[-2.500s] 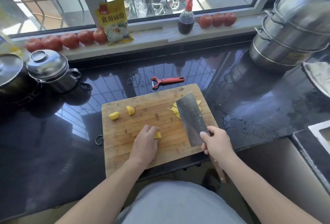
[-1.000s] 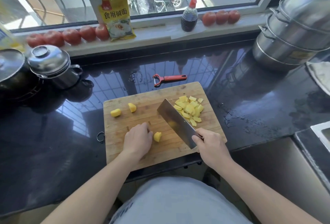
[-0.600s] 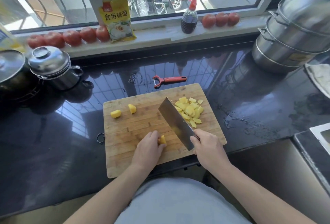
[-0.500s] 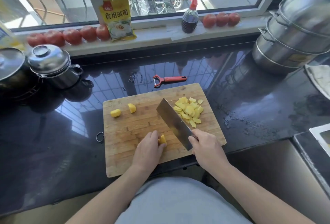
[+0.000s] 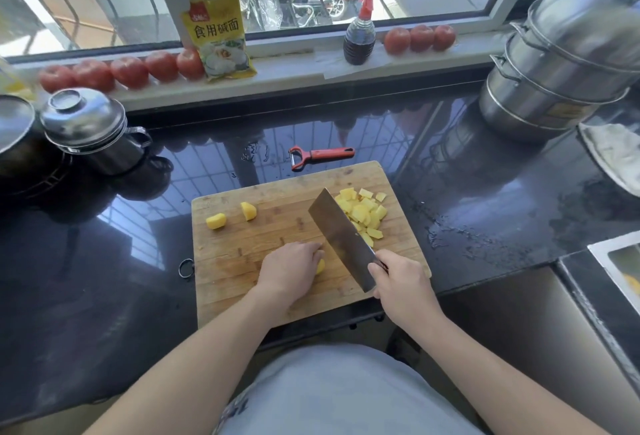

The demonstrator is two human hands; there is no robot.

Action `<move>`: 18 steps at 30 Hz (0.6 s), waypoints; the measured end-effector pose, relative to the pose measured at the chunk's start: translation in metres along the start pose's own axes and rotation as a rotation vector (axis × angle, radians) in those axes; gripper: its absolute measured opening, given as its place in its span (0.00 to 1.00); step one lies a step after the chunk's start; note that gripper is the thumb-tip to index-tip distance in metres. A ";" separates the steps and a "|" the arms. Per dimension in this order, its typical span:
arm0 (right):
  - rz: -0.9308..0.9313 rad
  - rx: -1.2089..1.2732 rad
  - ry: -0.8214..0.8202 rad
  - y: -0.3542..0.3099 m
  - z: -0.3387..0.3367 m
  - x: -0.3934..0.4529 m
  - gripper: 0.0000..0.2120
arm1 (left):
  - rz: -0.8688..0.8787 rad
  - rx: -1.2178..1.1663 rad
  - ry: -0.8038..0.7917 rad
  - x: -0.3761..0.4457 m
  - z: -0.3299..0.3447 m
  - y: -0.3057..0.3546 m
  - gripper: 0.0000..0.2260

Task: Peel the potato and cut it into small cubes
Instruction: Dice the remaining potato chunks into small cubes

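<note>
Peeled yellow potato piece on the rectangular wooden cutting board, near its front middle, mostly covered by the left hand. Only a small rounded yellow edge visible at the fingertips; full shape and size not possible to tell. Left hand with fingers curled over the piece, pressing it down on the wood.

Right hand wrapped around the handle of the wide steel cleaver. Handle itself hidden inside the grip. Blade slanted from the hand toward the far left, flat side up toward the camera, its lower edge just beside the left fingertips. Contact between edge and potato not clear.

Heap of small yellow potato cubes on the far right part of the board, partly behind the blade. Two larger yellow potato chunks on the far left part, apart from each other and well apart from the heap.

Red-handled peeler on the shiny black countertop, just behind the far edge of the board. Front edge of the board slightly over the front edge of the countertop. Bare wood between the left hand and the two chunks. Wet marks on the counter right of the board.

Stacked steel steamer pots at far right, cut by the frame. Small steel lidded pot at far left. Row of red tomatoes on the windowsill.
</note>
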State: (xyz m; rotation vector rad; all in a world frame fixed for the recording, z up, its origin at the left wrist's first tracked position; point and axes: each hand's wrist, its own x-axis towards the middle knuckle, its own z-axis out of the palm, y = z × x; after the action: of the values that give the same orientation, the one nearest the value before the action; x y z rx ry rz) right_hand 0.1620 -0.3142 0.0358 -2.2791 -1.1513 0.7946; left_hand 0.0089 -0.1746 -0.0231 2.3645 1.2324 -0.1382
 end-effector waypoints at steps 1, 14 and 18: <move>0.007 0.004 0.005 0.001 -0.001 0.000 0.13 | -0.040 0.016 0.004 0.002 -0.003 -0.001 0.13; 0.005 -0.020 -0.032 -0.003 0.002 -0.003 0.11 | 0.077 -0.303 0.076 -0.026 0.016 -0.019 0.13; -0.140 -0.222 -0.010 -0.010 0.008 -0.009 0.09 | 0.023 -0.300 0.323 -0.043 0.034 -0.007 0.08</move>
State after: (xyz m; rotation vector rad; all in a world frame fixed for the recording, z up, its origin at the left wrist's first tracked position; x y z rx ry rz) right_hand 0.1470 -0.3149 0.0391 -2.3396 -1.4497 0.6534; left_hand -0.0183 -0.2186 -0.0431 2.1892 1.2652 0.4229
